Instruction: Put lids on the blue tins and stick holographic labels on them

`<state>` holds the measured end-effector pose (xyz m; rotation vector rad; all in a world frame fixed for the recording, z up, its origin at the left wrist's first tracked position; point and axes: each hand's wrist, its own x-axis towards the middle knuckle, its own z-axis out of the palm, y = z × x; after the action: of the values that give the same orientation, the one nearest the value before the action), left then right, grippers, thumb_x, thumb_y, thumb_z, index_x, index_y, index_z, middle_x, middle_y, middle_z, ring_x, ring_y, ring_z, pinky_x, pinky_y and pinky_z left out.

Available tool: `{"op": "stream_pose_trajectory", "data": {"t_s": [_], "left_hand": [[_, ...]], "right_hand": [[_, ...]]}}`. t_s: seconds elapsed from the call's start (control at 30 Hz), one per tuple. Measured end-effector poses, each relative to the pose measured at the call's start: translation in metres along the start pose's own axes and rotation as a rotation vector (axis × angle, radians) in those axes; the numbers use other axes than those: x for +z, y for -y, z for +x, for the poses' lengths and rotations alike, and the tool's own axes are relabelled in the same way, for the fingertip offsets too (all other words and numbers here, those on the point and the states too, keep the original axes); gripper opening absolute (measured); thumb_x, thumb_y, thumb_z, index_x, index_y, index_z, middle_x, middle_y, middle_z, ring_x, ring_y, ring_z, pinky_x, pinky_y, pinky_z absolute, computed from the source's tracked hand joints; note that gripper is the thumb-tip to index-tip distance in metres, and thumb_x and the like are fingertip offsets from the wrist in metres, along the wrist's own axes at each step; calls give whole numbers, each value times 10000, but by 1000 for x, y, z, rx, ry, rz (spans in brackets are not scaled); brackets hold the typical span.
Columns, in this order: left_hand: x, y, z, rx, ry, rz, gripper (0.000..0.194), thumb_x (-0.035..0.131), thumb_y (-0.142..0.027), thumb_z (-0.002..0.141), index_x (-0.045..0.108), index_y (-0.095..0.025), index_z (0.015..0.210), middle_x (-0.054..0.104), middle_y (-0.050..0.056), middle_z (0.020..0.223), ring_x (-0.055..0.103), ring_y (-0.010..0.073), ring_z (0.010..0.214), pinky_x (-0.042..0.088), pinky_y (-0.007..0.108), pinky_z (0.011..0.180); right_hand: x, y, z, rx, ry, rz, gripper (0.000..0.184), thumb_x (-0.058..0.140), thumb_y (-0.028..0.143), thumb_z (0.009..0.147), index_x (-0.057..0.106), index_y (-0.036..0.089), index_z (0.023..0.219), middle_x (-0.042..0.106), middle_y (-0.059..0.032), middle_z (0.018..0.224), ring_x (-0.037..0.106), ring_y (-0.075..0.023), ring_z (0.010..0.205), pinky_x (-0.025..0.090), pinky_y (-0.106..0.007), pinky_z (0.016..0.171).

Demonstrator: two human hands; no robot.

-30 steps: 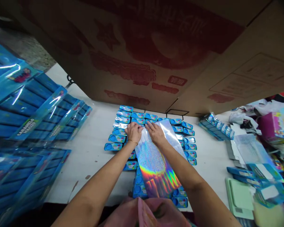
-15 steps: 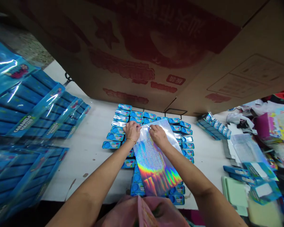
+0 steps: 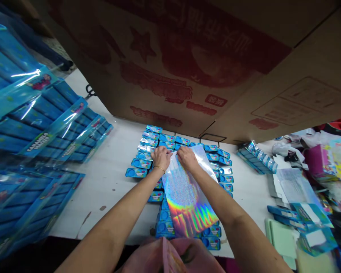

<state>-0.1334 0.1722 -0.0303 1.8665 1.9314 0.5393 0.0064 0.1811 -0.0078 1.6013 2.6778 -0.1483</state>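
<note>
A shiny holographic sheet (image 3: 187, 193) lies slanted over rows of small blue candy boxes (image 3: 140, 163) on the white table. At the sheet's upper left corner is my left hand (image 3: 161, 157), its fingers bent and pinched at the edge. My right hand (image 3: 186, 157) rests on the upper part of the sheet, fingers curled close to the left hand's fingertips. Both hands appear to grip the sheet's top edge; what lies between the fingertips is too small to make out. Blue boxes show on both sides of the sheet and below it.
A big cardboard carton (image 3: 170, 76) rises behind the boxes. Stacks of wrapped blue packs (image 3: 45, 140) stand at left. To the right are a small blue pack (image 3: 257, 157), pale green trays (image 3: 282, 237) and assorted packaging. Black scissors handles (image 3: 90, 90) lie by the carton.
The view has shifted slightly. My right hand has come a little closer to my left along the sheet's top edge; the sheet stays in nearly the same place.
</note>
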Motion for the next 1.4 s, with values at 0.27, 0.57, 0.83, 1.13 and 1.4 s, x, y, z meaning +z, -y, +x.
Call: {"op": "stream_pose_trajectory", "data": {"t_s": [0.27,0.57,0.83,1.13,1.4], "left_hand": [[-1,1,-1,42,-2,-22,181,519,-353,750,604,-193,755,539,72,983,429,248,957,289,372,779],[-5,3,2,17,14,-148,164,561,-313,720,627,-211,830,567,74,1004,444,266,979,298,408,823],[-49,-34,-40,124,146,-928,340,571,-423,689,637,-172,909,626,65,958,536,196,928,382,328,854],[-67,-33,-57,-348,344,-1280,343,718,-359,515,646,-144,772,634,14,711,535,108,645,395,245,644],[-87,-27,-67,-452,333,-1324,297,716,-357,495,631,-139,679,552,-24,577,437,62,530,310,206,528]], "right_hand": [[-21,-12,-2,166,30,596,116,482,79,691,576,142,663,560,-16,688,497,-114,660,374,-217,621],[-82,-12,-34,401,98,1144,84,495,205,632,558,150,623,539,25,569,462,-75,512,378,-192,482],[-88,9,-45,665,-46,1369,102,547,247,579,542,154,621,499,34,549,487,-82,487,372,-182,393],[-84,35,-47,609,-15,1311,95,542,246,644,558,152,649,502,28,563,492,-85,474,371,-194,410],[-88,59,-60,67,-312,649,143,501,242,796,639,213,819,572,-49,865,527,-150,811,413,-272,737]]}}
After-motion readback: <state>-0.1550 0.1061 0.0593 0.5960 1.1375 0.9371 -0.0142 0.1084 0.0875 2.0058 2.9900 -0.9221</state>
